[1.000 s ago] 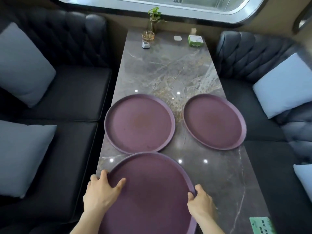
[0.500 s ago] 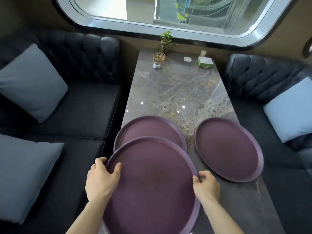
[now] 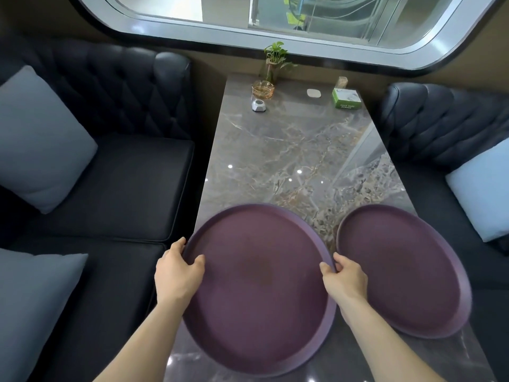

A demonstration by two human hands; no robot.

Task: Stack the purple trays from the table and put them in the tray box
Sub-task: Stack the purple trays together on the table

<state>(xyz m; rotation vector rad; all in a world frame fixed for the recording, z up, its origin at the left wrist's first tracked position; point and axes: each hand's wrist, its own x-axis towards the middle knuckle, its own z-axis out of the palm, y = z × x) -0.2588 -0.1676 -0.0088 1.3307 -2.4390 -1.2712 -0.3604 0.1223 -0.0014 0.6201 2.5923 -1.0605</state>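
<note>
Firmly Gripped: Two Hands Hold a Purple Tray Over a Marble Surface

Leftmost in the booth, grey cushions (image 3: 41, 139) lean against a dark tufted bench (image 3: 124, 183), well to the outer side of the left hand (image 3: 177, 270). That hand is closed on the left rim of a large round purple tray (image 3: 259, 288), thumb hooked over the edge onto the inside and fingers wrapped beneath. Between the two hands the tray's broad interior faces up; whether anything lies under it cannot be told. The right hand (image 3: 345, 279) pinches the tray's opposite rim, thumb on the inner side, fingers curled around the outside. Just to the outer side of the right hand, a second purple tray (image 3: 405, 271) lies flat on the marble surface (image 3: 289, 161), its near-left rim partly behind that hand and forearm. Well beyond both hands, at the window end of the surface, stand an amber glass dish (image 3: 263, 89), a small white device (image 3: 259, 105), a potted sprig (image 3: 275, 60) and a green box (image 3: 346, 98). Farthest right, a pale cushion (image 3: 482, 188) rests on the opposite dark bench (image 3: 440, 125).
</note>
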